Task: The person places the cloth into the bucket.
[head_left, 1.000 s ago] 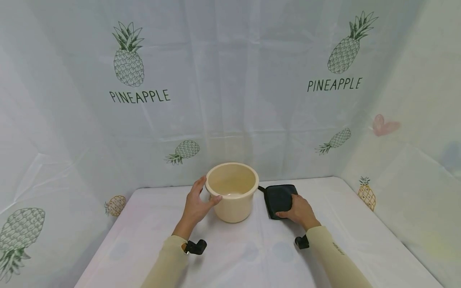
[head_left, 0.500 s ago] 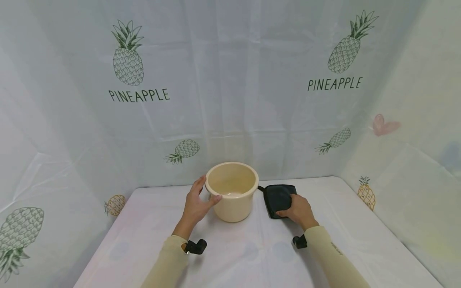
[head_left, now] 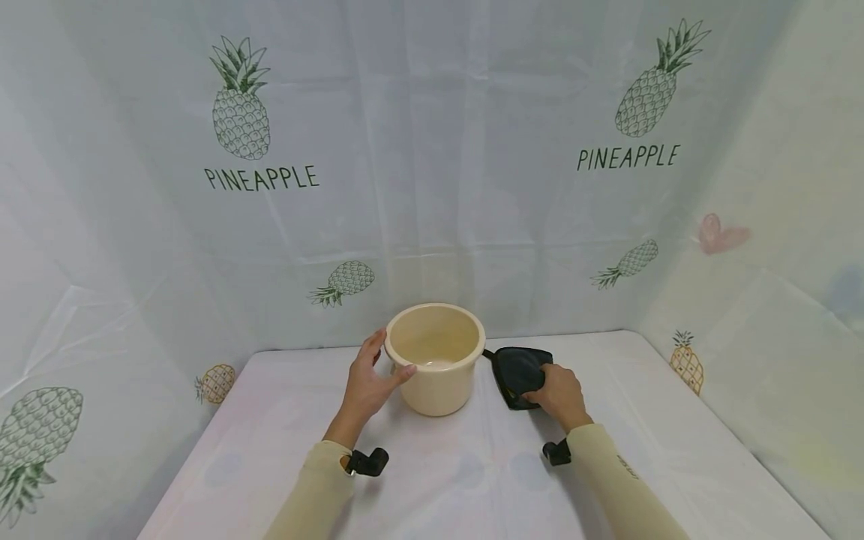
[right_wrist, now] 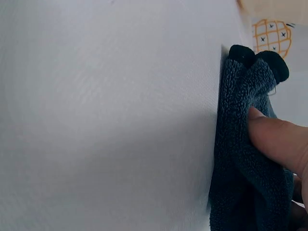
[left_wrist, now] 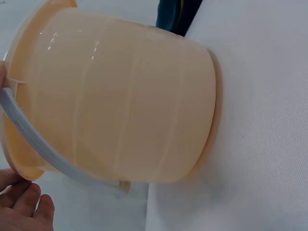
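A cream bucket stands upright on the table, its inside visible from above. My left hand holds its rim from the left, the thumb at the front and the fingers round the side. In the left wrist view a grey handle hangs against the bucket's outer wall. To the right lies a folded dark towel with a loop or tab pointing at the bucket. My right hand pinches the towel's right edge. The right wrist view shows my thumb pressing into the bunched terry cloth; other fingers are mostly hidden.
A pale sheet covers the table. Behind it hangs a curtain printed with pineapples, close to the table's back edge. Both wrists carry small black cameras.
My right hand has drawn slightly left, and the towel's upper layer has bunched up and lifted at its right side. The left hand and bucket have stayed put.
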`<move>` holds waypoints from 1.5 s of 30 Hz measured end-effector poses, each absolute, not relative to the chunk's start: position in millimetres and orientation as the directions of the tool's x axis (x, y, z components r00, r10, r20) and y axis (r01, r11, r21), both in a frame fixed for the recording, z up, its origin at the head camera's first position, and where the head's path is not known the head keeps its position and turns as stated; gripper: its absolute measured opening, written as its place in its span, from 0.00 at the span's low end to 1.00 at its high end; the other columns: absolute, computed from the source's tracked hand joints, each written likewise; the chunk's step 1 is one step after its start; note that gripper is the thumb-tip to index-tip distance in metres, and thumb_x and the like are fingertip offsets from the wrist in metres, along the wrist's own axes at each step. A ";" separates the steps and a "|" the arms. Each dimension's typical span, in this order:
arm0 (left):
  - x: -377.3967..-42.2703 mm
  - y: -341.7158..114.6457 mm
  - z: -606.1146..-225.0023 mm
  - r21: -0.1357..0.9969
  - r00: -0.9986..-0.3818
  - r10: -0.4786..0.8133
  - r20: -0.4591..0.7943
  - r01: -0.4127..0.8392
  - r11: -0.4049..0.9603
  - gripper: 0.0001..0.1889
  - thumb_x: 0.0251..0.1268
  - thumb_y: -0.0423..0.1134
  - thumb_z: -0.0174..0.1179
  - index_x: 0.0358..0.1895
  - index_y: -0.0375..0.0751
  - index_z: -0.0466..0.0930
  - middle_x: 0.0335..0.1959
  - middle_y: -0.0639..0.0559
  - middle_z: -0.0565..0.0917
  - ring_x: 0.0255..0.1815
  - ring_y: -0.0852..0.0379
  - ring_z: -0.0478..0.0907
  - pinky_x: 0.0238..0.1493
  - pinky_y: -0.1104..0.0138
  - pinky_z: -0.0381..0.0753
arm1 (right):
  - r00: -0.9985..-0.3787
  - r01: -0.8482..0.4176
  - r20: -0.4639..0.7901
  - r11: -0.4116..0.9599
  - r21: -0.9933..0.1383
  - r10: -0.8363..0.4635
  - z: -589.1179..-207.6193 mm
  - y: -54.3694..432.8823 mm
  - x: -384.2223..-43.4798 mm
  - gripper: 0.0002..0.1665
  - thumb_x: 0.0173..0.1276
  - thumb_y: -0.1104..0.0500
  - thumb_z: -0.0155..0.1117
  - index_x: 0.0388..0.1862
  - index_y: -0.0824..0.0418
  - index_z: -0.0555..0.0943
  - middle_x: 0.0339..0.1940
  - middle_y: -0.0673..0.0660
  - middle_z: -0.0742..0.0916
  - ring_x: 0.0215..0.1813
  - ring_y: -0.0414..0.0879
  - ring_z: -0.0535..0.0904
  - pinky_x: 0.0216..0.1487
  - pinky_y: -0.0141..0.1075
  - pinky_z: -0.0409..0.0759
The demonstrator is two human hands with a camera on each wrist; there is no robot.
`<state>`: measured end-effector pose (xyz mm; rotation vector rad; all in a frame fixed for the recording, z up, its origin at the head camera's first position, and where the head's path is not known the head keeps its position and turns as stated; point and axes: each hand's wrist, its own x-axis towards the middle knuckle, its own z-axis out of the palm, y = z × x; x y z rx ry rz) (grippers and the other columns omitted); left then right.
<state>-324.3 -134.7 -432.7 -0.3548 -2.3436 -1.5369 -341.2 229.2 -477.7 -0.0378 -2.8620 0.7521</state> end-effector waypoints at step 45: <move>-323.3 -135.1 -436.4 0.866 -0.922 0.002 0.386 0.364 0.342 0.52 0.58 0.45 0.80 0.82 0.35 0.60 0.82 0.43 0.63 0.82 0.42 0.60 0.81 0.53 0.62 | -0.958 0.026 0.187 0.714 -0.700 0.218 -431.2 227.8 -340.7 0.39 0.62 0.54 0.80 0.65 0.76 0.79 0.61 0.77 0.83 0.61 0.73 0.78 0.59 0.63 0.82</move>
